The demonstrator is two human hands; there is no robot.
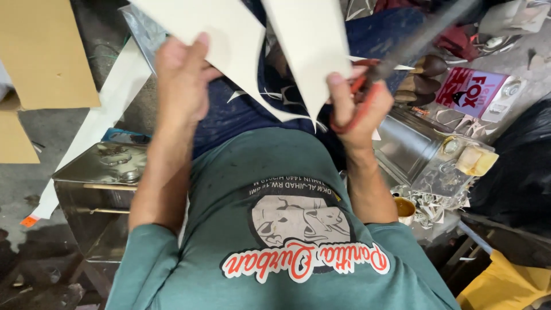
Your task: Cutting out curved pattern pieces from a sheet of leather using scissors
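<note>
At far left a brown cardboard sheet lies on the floor, and below it stands a shiny metal tin. Beside it the left hand is raised, its fingers pressed together and pinching the cream sheet, which is held up over the lap in front of the green shirt. A cut splits the cream sheet into 2 flaps. The right hand grips red-handled scissors, fingers curled through the loops, the dark blades pointing up and away beside the right flap. Farther right sit another metal tin, a pink box and a black bag.
</note>
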